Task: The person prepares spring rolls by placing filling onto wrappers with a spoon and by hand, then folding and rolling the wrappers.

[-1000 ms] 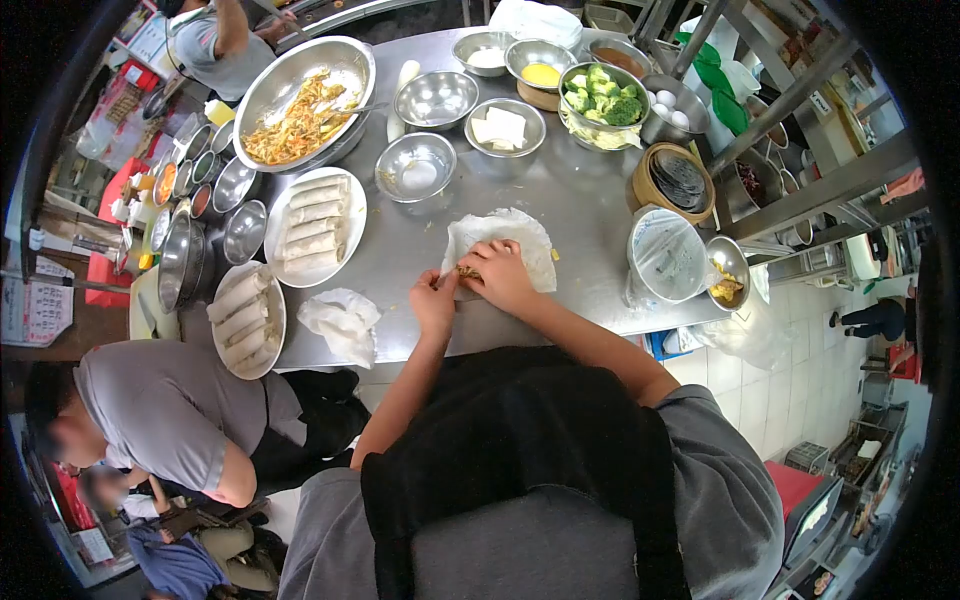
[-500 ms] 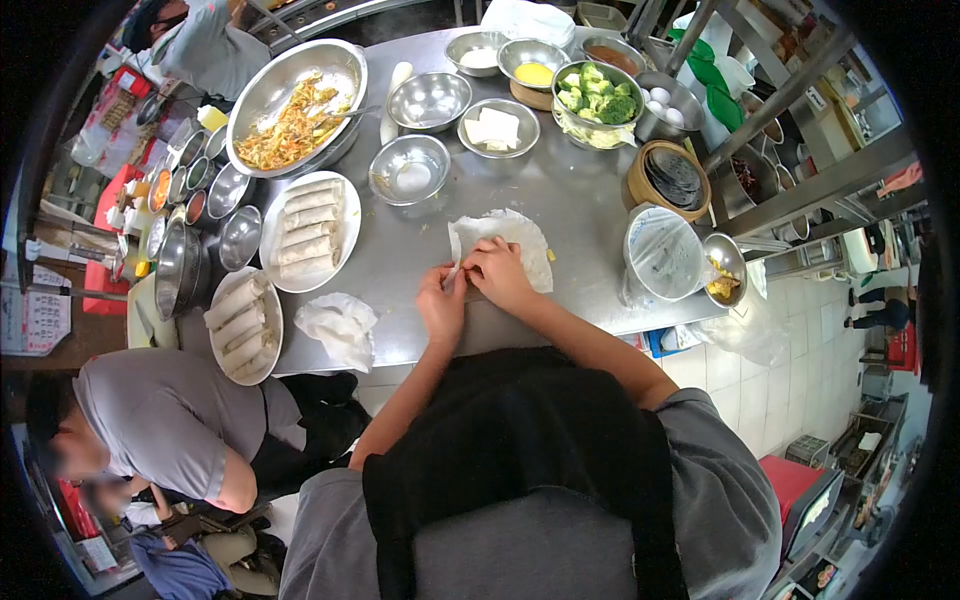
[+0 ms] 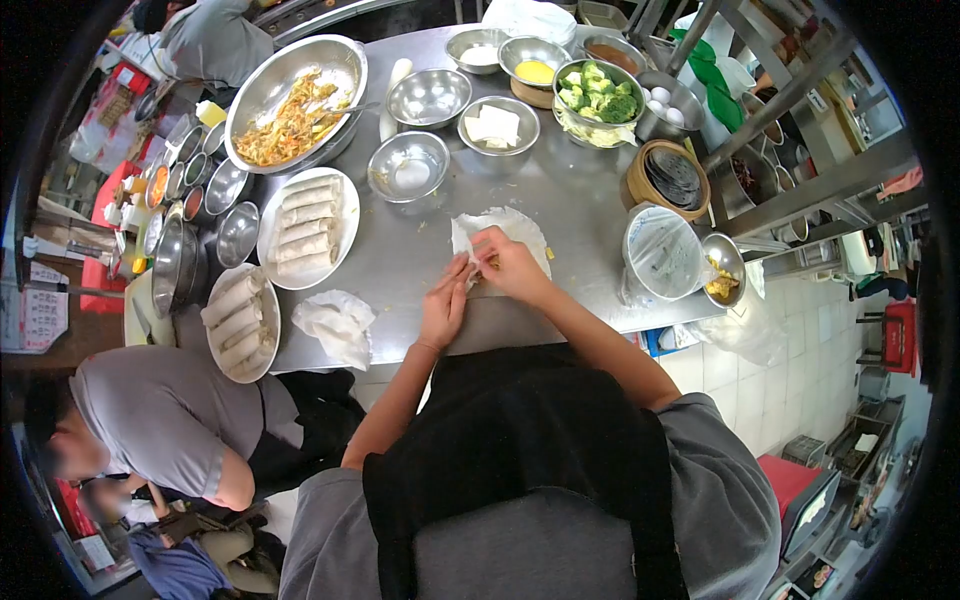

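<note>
A thin, round spring roll wrapper [image 3: 522, 228] lies on the steel table in front of me, its left side turned up. A bit of yellowish filling shows beneath my right hand [image 3: 510, 266], whose fingers pinch the wrapper's lifted left part. Close against that same fold is my left hand [image 3: 443, 312], fingers pressed together on the wrapper's near left edge. The hands nearly touch and hide much of the fold. Rolled spring rolls [image 3: 305, 225] lie in a row on a white oval plate [image 3: 348, 215]. More rolls [image 3: 240, 325] fill a second plate [image 3: 277, 345].
A large bowl of shredded filling [image 3: 290, 130] stands at the back left. Metal bowls [image 3: 408, 167], a broccoli bowl [image 3: 600, 95], a bamboo steamer [image 3: 665, 180] and a plastic-lined tub [image 3: 662, 255] surround the work area. A crumpled white cloth [image 3: 335, 328] lies left; a co-worker [image 3: 165, 420] is beside me.
My right hand has shifted slightly up, lifting the wrapper's left edge inward. My left hand has straightened its fingers against the fold. Some filling has come into sight.
</note>
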`<state>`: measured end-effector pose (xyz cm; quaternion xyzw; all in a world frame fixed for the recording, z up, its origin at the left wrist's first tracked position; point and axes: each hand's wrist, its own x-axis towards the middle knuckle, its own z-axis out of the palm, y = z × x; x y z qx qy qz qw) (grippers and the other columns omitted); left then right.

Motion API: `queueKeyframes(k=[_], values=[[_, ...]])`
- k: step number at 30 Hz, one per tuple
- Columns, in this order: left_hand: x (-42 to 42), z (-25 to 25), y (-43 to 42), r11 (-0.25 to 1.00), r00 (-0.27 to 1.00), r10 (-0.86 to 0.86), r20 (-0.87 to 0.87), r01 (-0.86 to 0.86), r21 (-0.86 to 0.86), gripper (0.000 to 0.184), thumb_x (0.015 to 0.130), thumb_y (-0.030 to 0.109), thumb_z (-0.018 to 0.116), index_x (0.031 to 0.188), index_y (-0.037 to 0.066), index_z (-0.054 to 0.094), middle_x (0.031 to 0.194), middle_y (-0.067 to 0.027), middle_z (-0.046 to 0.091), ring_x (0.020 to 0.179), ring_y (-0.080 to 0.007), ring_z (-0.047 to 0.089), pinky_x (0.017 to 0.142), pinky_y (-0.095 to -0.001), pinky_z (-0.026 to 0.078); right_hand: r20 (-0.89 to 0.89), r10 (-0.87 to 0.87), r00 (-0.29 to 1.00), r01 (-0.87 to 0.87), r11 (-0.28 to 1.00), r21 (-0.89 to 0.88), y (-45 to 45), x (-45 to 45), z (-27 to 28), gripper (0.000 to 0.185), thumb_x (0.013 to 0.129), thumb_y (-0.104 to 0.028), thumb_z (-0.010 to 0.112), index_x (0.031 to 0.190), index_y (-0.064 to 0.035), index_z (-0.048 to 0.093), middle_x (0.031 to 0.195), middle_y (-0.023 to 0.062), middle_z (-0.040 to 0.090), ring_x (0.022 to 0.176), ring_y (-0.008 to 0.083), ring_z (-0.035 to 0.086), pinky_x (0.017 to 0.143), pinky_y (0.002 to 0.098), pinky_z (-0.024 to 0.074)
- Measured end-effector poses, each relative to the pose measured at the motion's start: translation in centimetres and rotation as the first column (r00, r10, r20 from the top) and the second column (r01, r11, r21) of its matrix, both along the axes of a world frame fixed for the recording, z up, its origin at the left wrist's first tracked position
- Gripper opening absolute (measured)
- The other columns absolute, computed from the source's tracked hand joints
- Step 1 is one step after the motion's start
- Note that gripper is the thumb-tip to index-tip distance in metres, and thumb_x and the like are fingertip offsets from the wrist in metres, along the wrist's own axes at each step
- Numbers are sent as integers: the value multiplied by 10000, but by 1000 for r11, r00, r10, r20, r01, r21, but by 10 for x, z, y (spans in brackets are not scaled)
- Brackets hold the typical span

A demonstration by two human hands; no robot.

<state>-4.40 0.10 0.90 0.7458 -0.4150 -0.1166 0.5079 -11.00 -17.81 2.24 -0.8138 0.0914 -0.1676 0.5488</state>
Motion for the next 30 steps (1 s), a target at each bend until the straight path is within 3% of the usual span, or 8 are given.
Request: queueKeyframes(k=[3, 5, 9, 17, 20, 23, 26, 30], values=[[12, -1, 3, 992, 976, -126, 175, 125, 17, 369, 1000, 118, 444, 1320, 31, 607, 1410, -182, 557, 1370, -352, 467, 1160, -426, 340, 6, -60, 998, 60, 998, -1, -21, -7, 2, 230, 856, -12, 668, 1076, -17, 603, 927, 113, 716, 852, 216, 710, 778, 330, 563], [23, 0, 3, 980, 964, -196, 179, 187, 70, 364, 999, 126, 460, 1315, 35, 616, 1410, -174, 561, 1368, -356, 469, 1162, -421, 340, -37, -120, 992, 120, 993, -10, -35, -15, 3, 180, 876, -4, 660, 1055, -14, 643, 967, 89, 722, 890, 171, 703, 806, 305, 558], [38, 7, 1, 947, 946, -302, 117, 284, 149, 340, 981, 84, 518, 1298, 59, 638, 1386, -142, 587, 1360, -337, 481, 1151, -411, 367, -40, -183, 982, 181, 982, -49, -54, -32, 5, 144, 889, -15, 668, 1032, -11, 659, 963, 83, 726, 883, 169, 702, 804, 301, 556], [52, 4, -8, 938, 933, -330, 145, 307, 158, 284, 901, 144, 689, 1181, 102, 700, 1296, -84, 650, 1213, -282, 602, 1014, -380, 507, -100, -329, 939, 317, 941, -117, -58, -57, 4, 148, 867, -87, 676, 1002, -29, 660, 890, 136, 727, 838, 278, 717, 746, 364, 565], [47, 5, -10, 948, 948, -295, 118, 275, 162, 302, 858, 151, 734, 1152, 95, 695, 1284, -67, 656, 1176, -277, 620, 978, -382, 524, -236, -453, 860, 364, 868, -338, -55, -64, 1, 222, 855, -211, 708, 1010, -63, 651, 923, 146, 723, 867, 304, 709, 755, 411, 558], [41, 1, -12, 954, 949, -272, 161, 245, 171, 357, 824, 148, 762, 1165, 99, 672, 1289, -61, 650, 1163, -283, 622, 969, -386, 525, -443, -540, 716, 284, 804, -522, -44, -66, 6, 313, 828, -309, 734, 1030, -89, 638, 967, 127, 717, 910, 310, 698, 811, 460, 531], [38, 0, -13, 956, 945, -266, 189, 235, 173, 414, 800, 147, 777, 1193, 109, 649, 1306, -58, 638, 1174, -290, 612, 982, -389, 514, -454, -611, 649, 251, 735, -630, -28, -65, 12, 373, 807, -339, 752, 1061, -97, 626, 1003, 115, 708, 947, 310, 689, 873, 483, 501], [35, 0, -13, 955, 958, -251, 136, 223, 193, 444, 784, 143, 781, 1203, 110, 637, 1316, -57, 630, 1193, -297, 598, 1002, -394, 500, -509, -575, 641, 270, 789, -551, -27, -61, -7, 342, 788, -317, 767, 1003, -80, 647, 997, 125, 706, 977, 315, 682, 897, 484, 493]])
